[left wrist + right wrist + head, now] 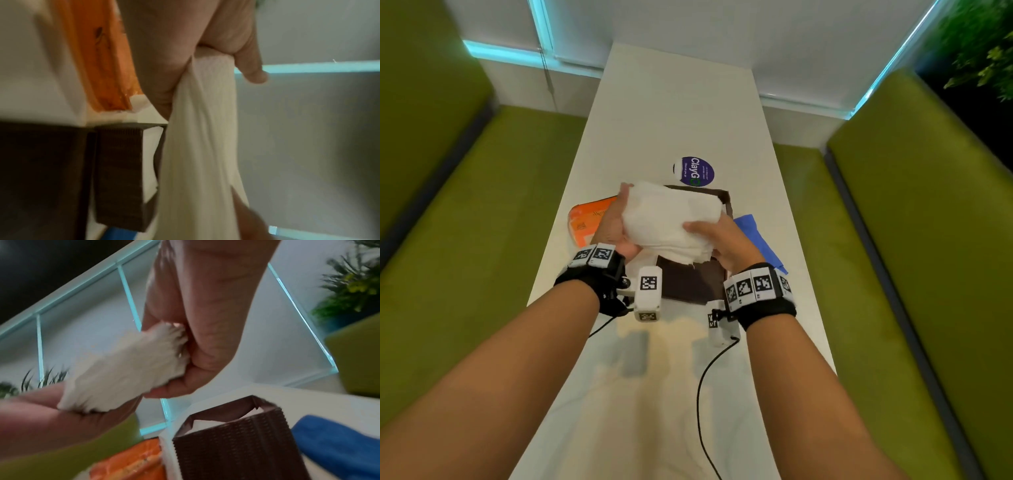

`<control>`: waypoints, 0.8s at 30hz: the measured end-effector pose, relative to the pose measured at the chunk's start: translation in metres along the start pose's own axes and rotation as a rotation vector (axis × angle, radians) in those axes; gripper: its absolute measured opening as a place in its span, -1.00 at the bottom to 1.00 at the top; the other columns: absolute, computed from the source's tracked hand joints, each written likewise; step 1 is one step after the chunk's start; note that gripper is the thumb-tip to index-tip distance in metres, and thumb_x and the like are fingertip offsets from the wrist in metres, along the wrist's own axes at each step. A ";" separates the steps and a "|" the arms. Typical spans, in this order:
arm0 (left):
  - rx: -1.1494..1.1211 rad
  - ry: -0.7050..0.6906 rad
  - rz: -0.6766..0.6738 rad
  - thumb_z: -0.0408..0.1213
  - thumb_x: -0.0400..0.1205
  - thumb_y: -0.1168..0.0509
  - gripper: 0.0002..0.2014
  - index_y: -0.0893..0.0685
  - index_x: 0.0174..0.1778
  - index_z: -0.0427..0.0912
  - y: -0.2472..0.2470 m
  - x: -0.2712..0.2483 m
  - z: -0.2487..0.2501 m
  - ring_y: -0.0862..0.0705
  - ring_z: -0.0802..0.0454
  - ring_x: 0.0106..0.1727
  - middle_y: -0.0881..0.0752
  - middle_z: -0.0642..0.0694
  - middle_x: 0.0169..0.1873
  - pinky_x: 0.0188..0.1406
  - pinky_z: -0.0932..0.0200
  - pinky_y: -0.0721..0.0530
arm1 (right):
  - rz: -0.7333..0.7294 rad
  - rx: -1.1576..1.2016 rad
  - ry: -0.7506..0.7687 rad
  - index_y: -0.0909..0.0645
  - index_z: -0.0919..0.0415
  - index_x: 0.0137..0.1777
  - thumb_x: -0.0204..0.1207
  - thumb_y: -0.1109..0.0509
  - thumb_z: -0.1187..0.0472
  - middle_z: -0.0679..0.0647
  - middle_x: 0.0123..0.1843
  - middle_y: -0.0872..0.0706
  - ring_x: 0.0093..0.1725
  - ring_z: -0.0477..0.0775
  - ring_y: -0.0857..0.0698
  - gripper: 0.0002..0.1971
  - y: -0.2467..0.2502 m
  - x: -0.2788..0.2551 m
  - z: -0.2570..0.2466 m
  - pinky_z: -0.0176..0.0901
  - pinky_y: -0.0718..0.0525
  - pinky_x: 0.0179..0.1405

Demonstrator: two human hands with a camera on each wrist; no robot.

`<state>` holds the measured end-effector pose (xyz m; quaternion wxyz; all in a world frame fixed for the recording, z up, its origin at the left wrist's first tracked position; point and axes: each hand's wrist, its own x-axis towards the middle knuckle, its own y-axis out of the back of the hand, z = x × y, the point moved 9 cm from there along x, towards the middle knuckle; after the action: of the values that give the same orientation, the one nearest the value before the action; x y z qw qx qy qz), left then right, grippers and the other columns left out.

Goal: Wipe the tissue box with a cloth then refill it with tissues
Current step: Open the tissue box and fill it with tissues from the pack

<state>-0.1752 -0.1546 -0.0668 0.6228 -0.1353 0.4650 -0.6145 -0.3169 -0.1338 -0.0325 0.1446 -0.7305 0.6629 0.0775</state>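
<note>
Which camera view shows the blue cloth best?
The head view: the blue cloth lies on the table right of the brown tissue box, most of its outline visible. The right wrist view shows one blurred part at the edge; the left wrist view shows only a blue sliver at the bottom.

A long white table (674,113) carries a dark brown woven tissue box (688,284) beneath the hands, an orange plastic packet (585,219) beside the left hand, a blue cloth (756,236) beside the right hand, and a round purple sticker (695,171) beyond them.
</note>
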 end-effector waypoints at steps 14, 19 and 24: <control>0.947 0.091 0.140 -0.44 0.64 -0.14 -0.44 -0.21 0.59 -0.19 -0.014 0.050 -0.013 -0.50 -0.26 0.40 -0.43 -0.28 0.45 0.43 -0.17 -0.50 | 0.235 -0.585 -0.046 -0.04 0.07 0.69 0.56 -0.15 0.53 0.10 0.67 -0.26 0.60 0.13 -0.34 -0.25 0.070 0.043 -0.013 -0.21 -0.40 0.43; 1.199 -0.203 0.164 -0.57 0.62 -0.07 -0.35 -0.09 0.64 -0.16 -0.050 0.073 0.001 -0.40 -0.18 0.50 -0.38 -0.23 0.52 0.38 0.20 -0.38 | 0.378 -0.529 0.055 -0.37 0.08 0.58 0.55 0.01 0.60 0.12 0.59 -0.41 0.56 0.13 -0.41 -0.34 0.083 0.063 -0.019 -0.44 -0.34 0.30; 1.305 -0.209 0.192 -0.56 0.65 -0.02 -0.40 -0.14 0.64 -0.16 -0.049 0.098 -0.011 -0.41 -0.17 0.51 -0.39 -0.21 0.53 0.41 0.17 -0.38 | 0.424 -0.512 0.050 -0.43 0.10 0.54 0.59 0.01 0.58 0.18 0.54 -0.47 0.53 0.14 -0.45 -0.40 0.087 0.078 -0.002 -0.56 -0.35 0.17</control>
<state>-0.2332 -0.2473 -0.0766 0.6708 0.2524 -0.0550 -0.6952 -0.3943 -0.2154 -0.0635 -0.0794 -0.5906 0.7626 0.2517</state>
